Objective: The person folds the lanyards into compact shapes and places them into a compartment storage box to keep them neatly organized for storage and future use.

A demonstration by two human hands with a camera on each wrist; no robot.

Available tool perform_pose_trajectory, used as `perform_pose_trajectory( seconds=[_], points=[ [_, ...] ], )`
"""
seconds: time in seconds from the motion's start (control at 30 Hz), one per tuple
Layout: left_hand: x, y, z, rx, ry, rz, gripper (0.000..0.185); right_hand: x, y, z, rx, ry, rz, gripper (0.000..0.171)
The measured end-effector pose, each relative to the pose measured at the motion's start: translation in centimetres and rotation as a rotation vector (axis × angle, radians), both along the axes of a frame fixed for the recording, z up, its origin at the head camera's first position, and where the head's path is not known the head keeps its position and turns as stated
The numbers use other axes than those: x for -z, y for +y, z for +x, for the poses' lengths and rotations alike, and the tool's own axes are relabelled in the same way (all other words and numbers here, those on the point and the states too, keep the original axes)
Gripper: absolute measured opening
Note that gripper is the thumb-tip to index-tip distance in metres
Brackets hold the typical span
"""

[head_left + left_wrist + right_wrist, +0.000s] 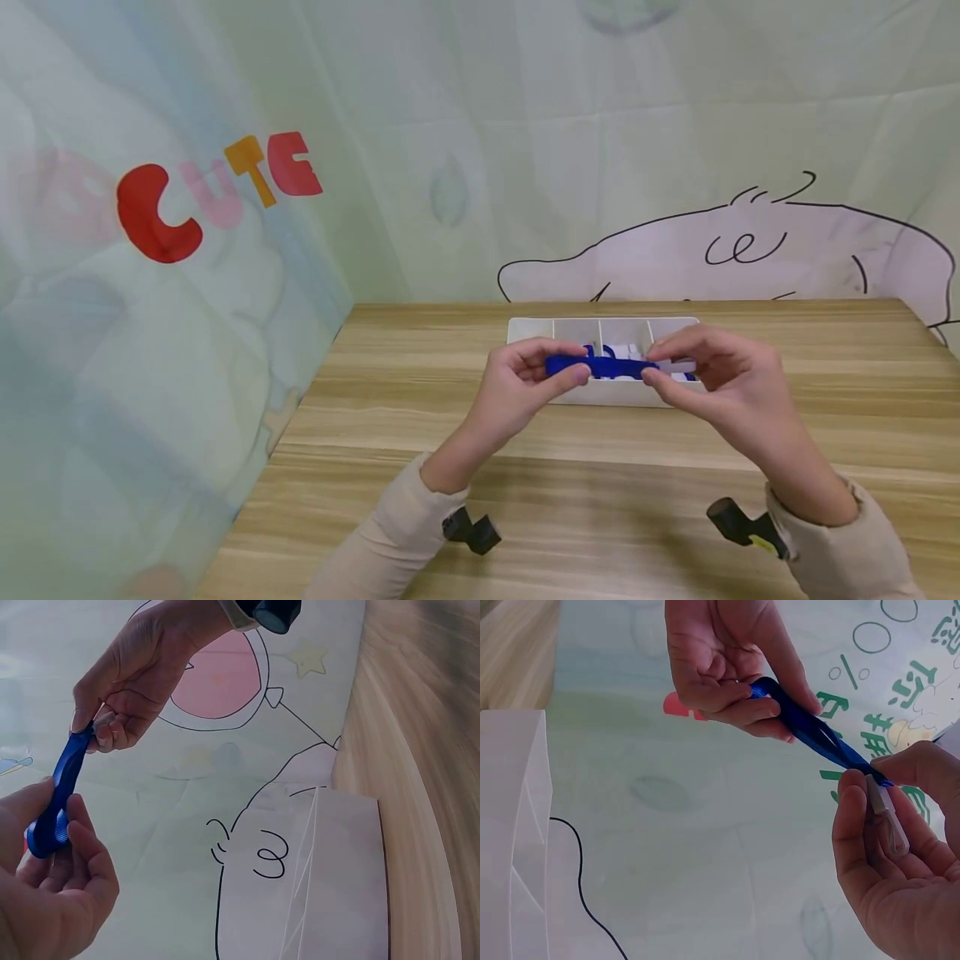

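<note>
Both hands hold a slim blue tool (pixel 600 367) level above a white divided tray (pixel 528 329). My left hand (pixel 566 362) grips the tool's rounded blue end between thumb and fingers. My right hand (pixel 658 364) pinches the other end, where a clear cap (pixel 885 817) covers the tip. In the left wrist view the blue tool (pixel 64 787) runs from the left hand (pixel 60 825) up to the right hand (pixel 94 731). In the right wrist view the tool (pixel 810 727) slants from the left hand (pixel 772 701) down to the right hand (pixel 870 780).
The tray's middle compartments hold more blue and white items (pixel 624 350). It stands toward the back of a wooden table (pixel 450 433). Printed cloth hangs behind and on the left (pixel 187 250). A black camera mount sits at each wrist (pixel 471 530).
</note>
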State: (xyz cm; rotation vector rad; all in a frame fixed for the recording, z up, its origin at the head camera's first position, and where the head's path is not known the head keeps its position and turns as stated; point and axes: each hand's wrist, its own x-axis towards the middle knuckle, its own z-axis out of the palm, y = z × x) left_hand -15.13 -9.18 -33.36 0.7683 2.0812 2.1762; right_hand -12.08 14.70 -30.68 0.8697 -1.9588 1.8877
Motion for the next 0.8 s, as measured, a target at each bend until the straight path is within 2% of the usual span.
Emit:
perform_pose_trajectory(
  seconds=[0.2,0.4,0.57,0.8],
  points=[
    [0.27,-0.17,0.0,-0.005,-0.001,0.078,0.017,0.17,0.12,-0.08,0.0,0.011,-0.006,0.021],
    [0.39,-0.25,-0.08,-0.019,0.014,0.128,0.016,0.2,0.33,-0.13,0.056,-0.003,0.032,0.022],
    [0.41,-0.28,-0.11,-0.054,0.025,0.144,0.014,0.15,0.51,-0.2,0.075,-0.02,0.033,0.022],
    [0.51,-0.21,-0.14,-0.104,0.051,0.129,0.014,0.28,0.7,-0.3,0.137,-0.038,0.093,0.02]
  ],
)
